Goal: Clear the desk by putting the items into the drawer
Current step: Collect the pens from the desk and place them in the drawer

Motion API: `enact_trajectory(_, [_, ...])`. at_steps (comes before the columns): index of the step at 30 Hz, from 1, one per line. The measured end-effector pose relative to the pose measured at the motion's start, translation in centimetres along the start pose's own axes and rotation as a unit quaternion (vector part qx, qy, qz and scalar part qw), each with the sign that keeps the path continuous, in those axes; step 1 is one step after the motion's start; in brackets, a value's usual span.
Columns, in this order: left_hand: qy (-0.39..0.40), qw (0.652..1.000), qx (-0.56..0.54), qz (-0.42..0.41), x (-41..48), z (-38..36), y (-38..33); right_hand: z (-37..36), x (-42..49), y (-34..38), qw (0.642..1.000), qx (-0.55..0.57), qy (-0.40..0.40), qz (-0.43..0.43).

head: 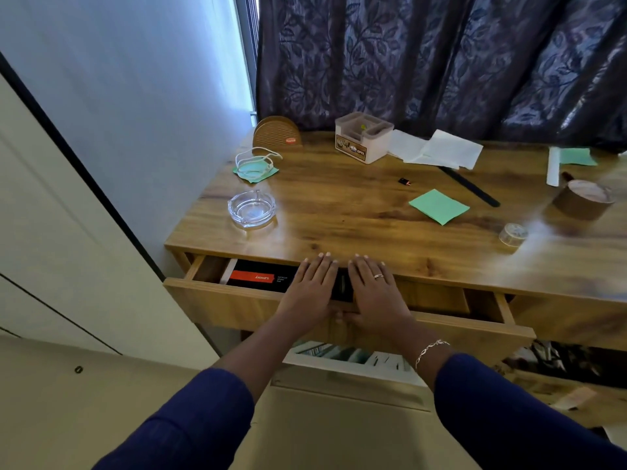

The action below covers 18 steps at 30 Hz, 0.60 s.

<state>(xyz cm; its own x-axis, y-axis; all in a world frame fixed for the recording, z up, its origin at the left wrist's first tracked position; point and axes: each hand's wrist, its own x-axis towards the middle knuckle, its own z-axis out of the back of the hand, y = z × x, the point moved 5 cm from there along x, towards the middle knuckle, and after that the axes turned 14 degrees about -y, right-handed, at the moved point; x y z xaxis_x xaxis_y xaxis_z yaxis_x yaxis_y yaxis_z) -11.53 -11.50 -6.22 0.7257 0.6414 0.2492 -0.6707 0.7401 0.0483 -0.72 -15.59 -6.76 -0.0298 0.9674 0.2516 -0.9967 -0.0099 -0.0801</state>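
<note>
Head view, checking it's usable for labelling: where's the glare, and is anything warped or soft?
In the head view, light glares off the desk beside the glass ashtray and at the right; the wide-angle lens bows its front edge; things below the drawer look soft.

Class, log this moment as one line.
drawer: part open | left hand: flat over drawer | right hand: flat over drawer | desk: ashtray, green note not yet stowed

Three green notes (439,206), two tape rolls (583,200)

left hand (307,290) flat, palm down | right hand (375,293) flat, palm down
</note>
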Motion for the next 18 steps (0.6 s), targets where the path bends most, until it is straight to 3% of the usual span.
enact_trajectory(7, [-0.022, 1.0, -0.001, -0.017, 3.1, 0.1, -0.4, 0.5, 2.1, -0.2, 0.999, -0.001, -0.045, 0.025])
enact_trajectory(18, [-0.037, 0.998, 0.033, 0.041, 5.3, -0.2, -0.7, 0.3, 4.1, -1.2, 0.996, -0.002, -0.054, 0.065])
